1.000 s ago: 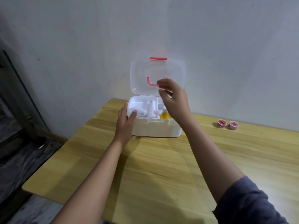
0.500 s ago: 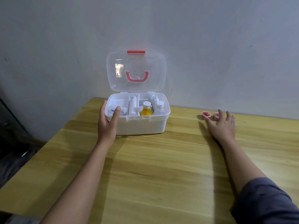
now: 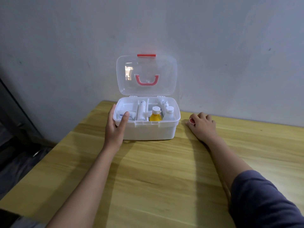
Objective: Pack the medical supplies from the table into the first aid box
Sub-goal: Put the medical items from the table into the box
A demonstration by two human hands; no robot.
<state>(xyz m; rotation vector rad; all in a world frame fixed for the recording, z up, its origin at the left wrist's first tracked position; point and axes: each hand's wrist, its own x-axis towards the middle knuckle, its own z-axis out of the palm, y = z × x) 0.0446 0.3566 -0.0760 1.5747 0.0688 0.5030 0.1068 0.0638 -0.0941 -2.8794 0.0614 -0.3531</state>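
Observation:
The white first aid box [image 3: 148,130] stands at the table's far edge, its clear lid [image 3: 146,74] with a red handle raised against the wall. Inside I see a yellow bottle [image 3: 155,117], a white bottle [image 3: 169,113], a white tube [image 3: 141,111] and a small packet [image 3: 131,115]. My left hand [image 3: 116,125] grips the box's left front corner, thumb over the rim. My right hand [image 3: 201,125] is curled on the table just right of the box, closed around a small pink-red container [image 3: 191,120]; only a sliver of it shows.
The wooden table [image 3: 156,178] reaches the grey wall behind the box. Its left edge drops to a dark floor [image 3: 14,158]. My right forearm and dark sleeve [image 3: 263,203] lie across the table's right side.
My right hand went from the box to the small pink-red containers on the right, closed over them and drew them toward the box. My left hand stayed on the box's corner.

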